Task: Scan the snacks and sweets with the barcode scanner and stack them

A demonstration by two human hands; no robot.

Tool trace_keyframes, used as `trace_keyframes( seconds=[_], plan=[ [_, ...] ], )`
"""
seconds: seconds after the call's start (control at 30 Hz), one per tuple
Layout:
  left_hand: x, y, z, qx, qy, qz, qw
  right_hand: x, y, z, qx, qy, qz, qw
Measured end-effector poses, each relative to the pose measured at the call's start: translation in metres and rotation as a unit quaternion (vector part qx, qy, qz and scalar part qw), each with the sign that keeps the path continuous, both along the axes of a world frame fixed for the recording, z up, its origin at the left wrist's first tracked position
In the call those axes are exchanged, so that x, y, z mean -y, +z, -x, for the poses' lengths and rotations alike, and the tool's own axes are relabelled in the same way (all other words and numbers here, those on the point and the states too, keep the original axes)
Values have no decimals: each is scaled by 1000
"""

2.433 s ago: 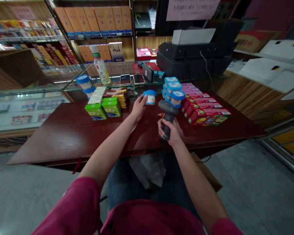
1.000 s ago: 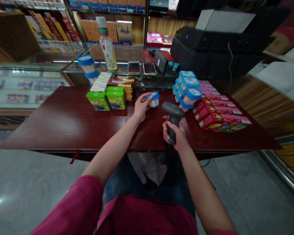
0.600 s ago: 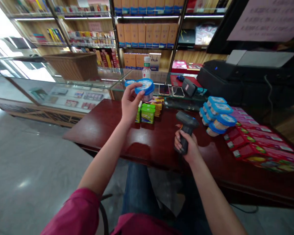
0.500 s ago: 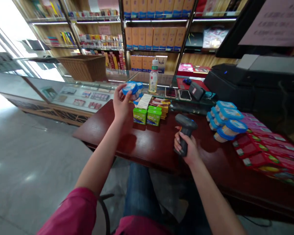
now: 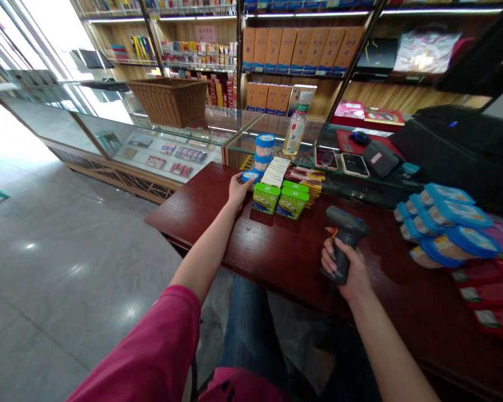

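Note:
My left hand (image 5: 236, 190) is closed around a small blue-lidded tub (image 5: 250, 176), low over the dark red table (image 5: 201, 209), just left of two green boxes (image 5: 280, 199). Behind it stands a stack of two more blue-lidded tubs (image 5: 264, 152). My right hand (image 5: 347, 270) grips the handle of a grey barcode scanner (image 5: 344, 230), held upright over the table's front part. A pile of several blue-lidded tubs (image 5: 444, 220) lies at the right.
Red and pink flat boxes (image 5: 488, 293) lie along the table's right side. A glass counter (image 5: 251, 139) behind carries a drink bottle (image 5: 296, 125), two phones (image 5: 338, 161) and a black register (image 5: 461, 151). A wicker basket (image 5: 170, 100) stands on the glass case at left.
My left hand picked the tub up from mid-table, lifted it and carried it left, down beside the green boxes. The view swung left. My right hand kept hold of the scanner.

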State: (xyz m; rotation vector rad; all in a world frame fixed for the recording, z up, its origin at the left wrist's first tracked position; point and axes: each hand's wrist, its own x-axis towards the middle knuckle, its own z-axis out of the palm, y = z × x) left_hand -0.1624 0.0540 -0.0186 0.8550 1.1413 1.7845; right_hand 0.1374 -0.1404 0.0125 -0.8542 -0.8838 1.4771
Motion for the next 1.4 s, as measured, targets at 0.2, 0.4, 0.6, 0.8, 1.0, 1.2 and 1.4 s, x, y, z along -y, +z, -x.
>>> trace_keyframes(
  seconds=[0.2, 0.4, 0.6, 0.8, 1.0, 1.2, 1.4],
  plan=[
    [-13, -8, 2, 1, -71, -5, 997, 1, 5, 8, 10, 11, 23, 1000],
    [-13, -8, 11, -78, -95, -29, 992, 2, 6, 11, 30, 19, 19, 999],
    [-11, -8, 14, -93, -95, -29, 991, 6, 5, 2, 21, -4, 9, 1000],
    [29, 26, 5, -106, -25, -120, 987, 20, 4, -42, -9, -87, -9, 996],
    [76, 98, -62, -151, -104, -214, 959, 38, -1, -100, -21, -172, -62, 983],
    [69, 107, -207, -324, -292, -352, 828, 52, -11, -139, -13, -309, -128, 942],
    [66, 71, -352, -525, -309, -419, 673, 66, -19, -146, -59, -339, -103, 933]
  ],
)
